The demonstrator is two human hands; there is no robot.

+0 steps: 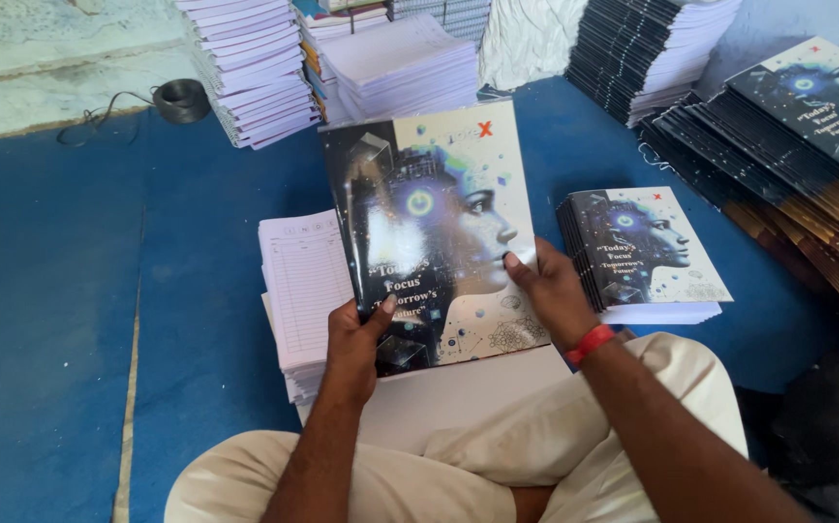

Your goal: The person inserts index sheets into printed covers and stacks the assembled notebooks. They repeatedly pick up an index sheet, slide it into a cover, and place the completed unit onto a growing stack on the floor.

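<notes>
I hold a glossy notebook cover, dark on the left and white on the right, with a printed head in profile, tilted up in front of me. My left hand grips its lower left edge with the thumb on the front. My right hand, a red band at the wrist, pinches its right edge. Under and left of the cover lies a stack of ruled white pages. A small pile of finished notebooks with the same cover sits just right of my right hand.
I sit cross-legged on a blue mat. Stacks of bound white page blocks stand at the back, a dark-edged stack at back right, fanned covers far right. A coil of black wire lies back left.
</notes>
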